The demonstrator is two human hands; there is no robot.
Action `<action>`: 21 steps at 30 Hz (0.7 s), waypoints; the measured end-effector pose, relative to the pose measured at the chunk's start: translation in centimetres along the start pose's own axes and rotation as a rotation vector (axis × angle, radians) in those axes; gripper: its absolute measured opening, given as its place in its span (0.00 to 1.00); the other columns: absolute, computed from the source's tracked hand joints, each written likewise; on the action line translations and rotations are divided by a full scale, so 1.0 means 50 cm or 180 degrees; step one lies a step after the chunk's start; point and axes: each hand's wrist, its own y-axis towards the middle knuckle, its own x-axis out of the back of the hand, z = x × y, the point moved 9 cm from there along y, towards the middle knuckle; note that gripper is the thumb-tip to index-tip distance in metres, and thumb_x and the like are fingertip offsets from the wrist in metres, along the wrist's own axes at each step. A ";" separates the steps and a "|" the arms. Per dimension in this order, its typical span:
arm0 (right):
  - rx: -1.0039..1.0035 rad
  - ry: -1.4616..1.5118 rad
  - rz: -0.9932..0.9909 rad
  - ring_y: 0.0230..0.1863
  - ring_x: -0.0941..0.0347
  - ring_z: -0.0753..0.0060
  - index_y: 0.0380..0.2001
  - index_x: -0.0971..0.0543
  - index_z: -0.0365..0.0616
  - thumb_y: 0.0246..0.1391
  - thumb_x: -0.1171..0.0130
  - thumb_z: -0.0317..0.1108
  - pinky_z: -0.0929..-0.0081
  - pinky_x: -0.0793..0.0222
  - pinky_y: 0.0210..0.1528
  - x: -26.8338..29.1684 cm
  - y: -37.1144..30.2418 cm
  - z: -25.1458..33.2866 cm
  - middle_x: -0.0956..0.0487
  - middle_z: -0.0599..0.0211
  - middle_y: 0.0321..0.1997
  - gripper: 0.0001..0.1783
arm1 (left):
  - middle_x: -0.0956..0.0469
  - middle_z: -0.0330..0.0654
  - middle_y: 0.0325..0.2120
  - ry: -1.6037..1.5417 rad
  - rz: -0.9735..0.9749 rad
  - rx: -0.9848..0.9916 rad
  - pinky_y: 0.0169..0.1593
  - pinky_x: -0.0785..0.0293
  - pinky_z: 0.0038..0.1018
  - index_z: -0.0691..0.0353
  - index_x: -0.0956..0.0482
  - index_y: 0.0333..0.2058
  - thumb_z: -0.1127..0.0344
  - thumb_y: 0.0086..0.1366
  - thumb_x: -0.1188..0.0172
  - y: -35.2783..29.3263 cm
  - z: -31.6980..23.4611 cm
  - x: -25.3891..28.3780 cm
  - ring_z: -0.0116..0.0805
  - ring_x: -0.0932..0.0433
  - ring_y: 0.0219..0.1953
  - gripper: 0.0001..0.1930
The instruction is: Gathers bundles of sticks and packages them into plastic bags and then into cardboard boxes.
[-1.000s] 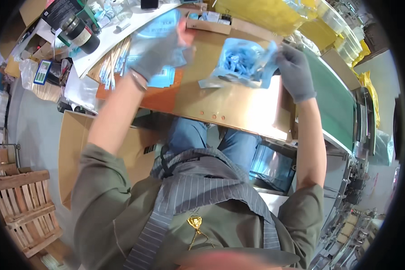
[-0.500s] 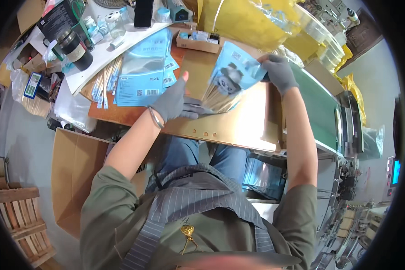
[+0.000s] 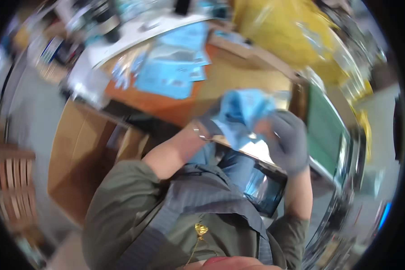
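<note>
A blue plastic pouch point(image 3: 245, 110) is held up close to me, above the near edge of the table; motion blurs it. My right hand point(image 3: 288, 141), in a grey glove, is closed on its right side with fingers bent. Against the left side of the pouch is my left hand point(image 3: 211, 120), also gloved in grey; it grips there, its fingers mostly hidden behind the plastic. Flat blue pouches point(image 3: 168, 74) lie stacked on the table to the left. Beside that stack are several thin sticks with blue-white ends point(image 3: 121, 74), smeared by the motion.
A white side table point(image 3: 141, 33) with a dark bottle point(image 3: 107, 24) is at the far left. An open cardboard box point(image 3: 78, 157) stands below the table's left. Yellow plastic bags point(image 3: 283, 31) fill the back right, and a green surface point(image 3: 326, 130) adjoins the table's right.
The pouch has come down and nearer to me, and the thin sticks seen in it before no longer show. Both hands closed in around it. The whole view has shifted and blurred.
</note>
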 end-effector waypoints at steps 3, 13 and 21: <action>0.0453 0.0135 -0.0528 0.29 0.27 0.46 0.29 0.22 0.39 0.41 0.40 0.30 0.56 0.30 0.43 0.039 -0.017 0.100 0.24 0.52 0.26 0.09 | 0.20 0.46 0.39 0.0261 -0.0456 -0.0102 0.44 0.21 0.31 0.66 0.27 0.47 0.60 0.62 0.43 -0.091 -0.023 -0.129 0.35 0.19 0.38 0.19; 0.0118 0.1358 0.0178 0.47 0.27 0.60 0.57 0.34 0.29 0.57 0.47 0.32 0.65 0.39 0.55 -0.075 0.077 0.060 0.23 0.47 0.44 0.26 | 0.26 0.47 0.47 0.2531 -0.1680 -0.2520 0.53 0.28 0.28 0.68 0.30 0.52 0.63 0.64 0.46 -0.760 -0.178 -0.435 0.36 0.26 0.49 0.20; 0.0031 0.0805 0.0620 0.41 0.24 0.63 0.50 0.27 0.30 0.57 0.49 0.28 0.70 0.31 0.48 -0.203 0.161 0.105 0.21 0.52 0.41 0.19 | 0.22 0.48 0.40 0.0890 -0.4044 -0.2468 0.44 0.20 0.30 0.67 0.31 0.52 0.65 0.59 0.48 -1.235 -0.157 -0.015 0.38 0.19 0.39 0.22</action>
